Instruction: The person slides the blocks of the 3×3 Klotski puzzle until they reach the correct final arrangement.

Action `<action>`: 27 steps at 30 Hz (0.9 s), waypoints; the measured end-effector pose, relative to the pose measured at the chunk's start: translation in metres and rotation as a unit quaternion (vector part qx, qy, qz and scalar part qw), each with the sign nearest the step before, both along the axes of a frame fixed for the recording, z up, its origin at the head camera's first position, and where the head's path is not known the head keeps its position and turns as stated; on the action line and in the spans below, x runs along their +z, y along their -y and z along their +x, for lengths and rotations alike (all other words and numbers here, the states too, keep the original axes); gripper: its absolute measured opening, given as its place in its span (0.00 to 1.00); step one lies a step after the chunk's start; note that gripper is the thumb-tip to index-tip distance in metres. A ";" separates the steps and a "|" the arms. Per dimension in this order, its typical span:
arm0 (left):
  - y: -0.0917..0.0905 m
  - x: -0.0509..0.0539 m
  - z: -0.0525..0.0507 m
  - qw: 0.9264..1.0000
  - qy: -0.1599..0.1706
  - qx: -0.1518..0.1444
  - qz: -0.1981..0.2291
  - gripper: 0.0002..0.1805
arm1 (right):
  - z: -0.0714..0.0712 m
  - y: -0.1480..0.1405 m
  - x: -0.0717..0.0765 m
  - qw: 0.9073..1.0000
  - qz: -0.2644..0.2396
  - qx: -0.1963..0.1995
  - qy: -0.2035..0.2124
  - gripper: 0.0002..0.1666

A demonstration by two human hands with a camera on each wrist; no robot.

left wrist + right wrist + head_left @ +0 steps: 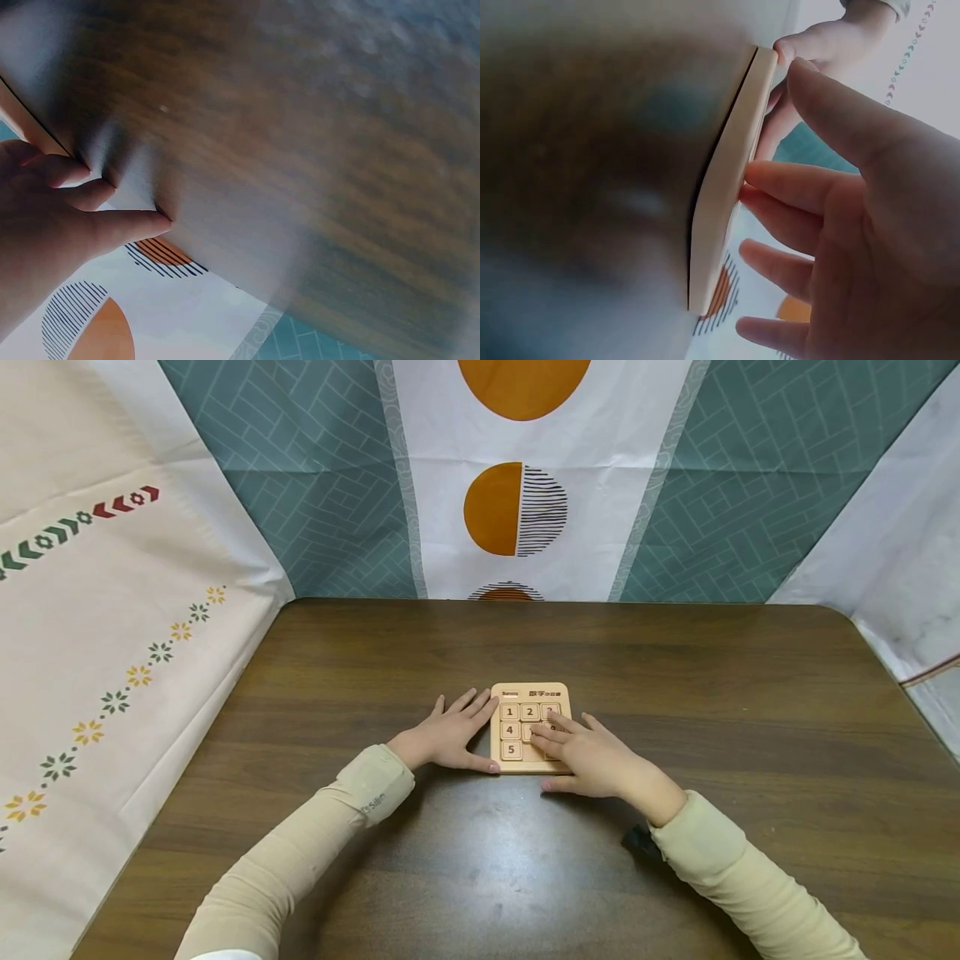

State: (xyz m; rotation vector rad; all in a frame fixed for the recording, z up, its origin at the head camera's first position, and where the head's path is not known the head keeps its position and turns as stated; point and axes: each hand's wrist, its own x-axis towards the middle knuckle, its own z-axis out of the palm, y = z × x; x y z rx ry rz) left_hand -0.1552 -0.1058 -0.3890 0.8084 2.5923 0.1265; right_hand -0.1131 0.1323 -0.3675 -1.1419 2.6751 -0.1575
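Note:
A square wooden number-slide puzzle point(525, 768) lies flat on the table, with numbered tiles in its frame. The tiles 1, 2, 4 and 5 can be read; fingers cover others on the right side. My left hand point(450, 739) rests at the puzzle's left edge, fingers spread, thumb at the lower left corner. From the right, my right hand point(596, 762) reaches over the tiles, its fingertips touching the middle ones. In the right wrist view the puzzle's pale side point(716, 202) shows edge-on, and the fingers of that hand are extended against its top.
The brown wooden table point(360, 643) extends around the puzzle. A small black object point(639, 842) sits by the right wrist. Patterned cloth point(322, 485) hangs behind the far edge, and white cloth point(112, 652) with small flowers hangs on the left.

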 end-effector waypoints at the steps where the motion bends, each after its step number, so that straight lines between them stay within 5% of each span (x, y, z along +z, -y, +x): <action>1: 0.000 0.000 0.000 1.000 0.000 0.000 0.000 0.58 | 0.001 -0.001 -0.001 1.000 -0.002 0.000 0.001 0.40; 11: 0.002 0.000 0.000 1.000 -0.001 -0.001 0.004 0.57 | 0.016 -0.007 -0.002 0.999 -0.030 0.026 0.011 0.40; 21: 0.002 0.000 0.000 1.000 0.002 -0.004 0.003 0.58 | 0.003 -0.019 0.000 0.999 -0.011 -0.034 -0.027 0.40; 27: 0.002 0.000 0.000 1.000 0.000 -0.005 0.006 0.58 | 0.000 -0.017 0.000 0.999 -0.004 -0.027 -0.030 0.40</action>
